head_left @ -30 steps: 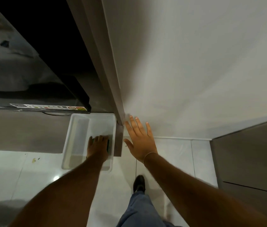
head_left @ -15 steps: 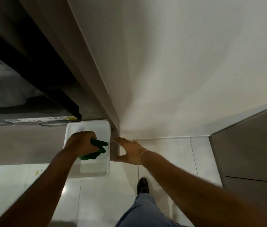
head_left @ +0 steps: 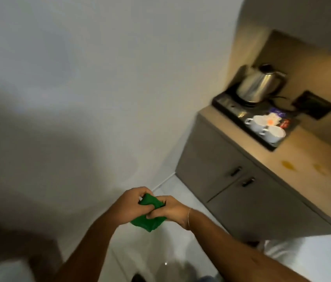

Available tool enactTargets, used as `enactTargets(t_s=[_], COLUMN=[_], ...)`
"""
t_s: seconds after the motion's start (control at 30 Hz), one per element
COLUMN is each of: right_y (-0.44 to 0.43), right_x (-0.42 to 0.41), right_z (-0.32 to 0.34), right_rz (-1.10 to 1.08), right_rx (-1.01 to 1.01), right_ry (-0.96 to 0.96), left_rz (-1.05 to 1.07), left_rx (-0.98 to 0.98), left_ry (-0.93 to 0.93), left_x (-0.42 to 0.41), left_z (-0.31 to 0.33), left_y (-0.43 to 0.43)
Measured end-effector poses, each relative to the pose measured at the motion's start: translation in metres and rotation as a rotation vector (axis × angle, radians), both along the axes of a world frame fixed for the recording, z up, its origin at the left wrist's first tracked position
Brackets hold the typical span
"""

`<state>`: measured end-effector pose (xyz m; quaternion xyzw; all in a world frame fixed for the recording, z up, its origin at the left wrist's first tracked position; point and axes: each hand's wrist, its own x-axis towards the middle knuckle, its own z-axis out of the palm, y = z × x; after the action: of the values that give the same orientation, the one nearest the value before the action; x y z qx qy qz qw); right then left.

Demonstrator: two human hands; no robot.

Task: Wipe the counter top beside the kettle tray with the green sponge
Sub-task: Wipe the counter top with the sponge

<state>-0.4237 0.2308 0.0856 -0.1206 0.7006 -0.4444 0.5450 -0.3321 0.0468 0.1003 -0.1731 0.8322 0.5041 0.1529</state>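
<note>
Both of my hands hold the green sponge (head_left: pixel 148 220) in front of me, above the floor. My left hand (head_left: pixel 130 204) grips its left side and my right hand (head_left: pixel 170 209) grips its right side. Far off at the upper right stands the beige counter top (head_left: pixel 307 159), with yellow stains (head_left: pixel 288 164) on it. A black kettle tray (head_left: pixel 224 102) sits on its left end and carries a steel kettle (head_left: pixel 259 84) and two white cups (head_left: pixel 266 129). The hands are well short of the counter.
A white wall (head_left: pixel 99 88) fills the left and middle. Grey cabinet doors (head_left: pixel 231 180) with dark handles sit under the counter. A dark socket plate (head_left: pixel 314 104) is set in the wall behind the tray. The floor is pale tile (head_left: pixel 160 251).
The view has swung right from the white bin to the counter. My left hand lifted the sponge out of the bin, and my right hand left the wall and joined it on the sponge.
</note>
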Motion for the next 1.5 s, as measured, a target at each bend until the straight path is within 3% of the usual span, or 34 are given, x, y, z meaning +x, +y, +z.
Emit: enactTargets(t_s=[0.1,0.33,0.67,0.77,0.83,0.9,0.97,1.07,1.13,1.3,1.37,1.5], right_y=[0.080,0.248,0.406,0.428,0.437,0.447,0.449,0.424,0.404,0.398,0.424,0.499], right_x=[-0.052,-0.148,-0.261,-0.283,-0.296,-0.312,-0.326,-0.335,-0.329,-0.272,-0.252,-0.284], right_z=[-0.007,-0.006,0.009,0.010,0.013,0.011,0.003,-0.014,-0.032,-0.054,-0.054,-0.030], right_rz=[-0.302,-0.775,-1.285,-1.457,-1.536,-1.437,-1.151,-0.783,-0.553,-0.310,-0.317,-0.793], right_rx=[0.034,0.011,-0.158,-0.109,-0.033,0.173,0.411,0.467,0.558,0.510,0.479,0.743], right_ry=[0.010,0.026,0.117,0.249,0.439,0.738,0.959,0.842,0.899,1.028,1.074,0.908], left_rz=[-0.133,-0.324,-0.581,-0.680,-0.712,-0.724,-0.724,-0.726,-0.726,-0.750,-0.805,-0.864], left_rx=[0.024,0.025,-0.524,-0.576,-0.603,-0.619,-0.586,-0.476,-0.443,-0.446,-0.460,-0.515], left_ry=[0.027,0.099,0.438,0.459,0.457,0.433,0.409,0.432,0.463,0.477,0.476,0.482], left_x=[-0.098,-0.256,-0.378,-0.392,-0.398,-0.404,-0.408,-0.412,-0.412,-0.421,-0.425,-0.430], left_z=[-0.016,-0.023,-0.040,-0.048,-0.053,-0.061,-0.070,-0.080,-0.084,-0.091,-0.093,-0.094], left_y=[0.069,0.239,0.380,0.404,0.413,0.416,0.414,0.409,0.403,0.387,0.385,0.389])
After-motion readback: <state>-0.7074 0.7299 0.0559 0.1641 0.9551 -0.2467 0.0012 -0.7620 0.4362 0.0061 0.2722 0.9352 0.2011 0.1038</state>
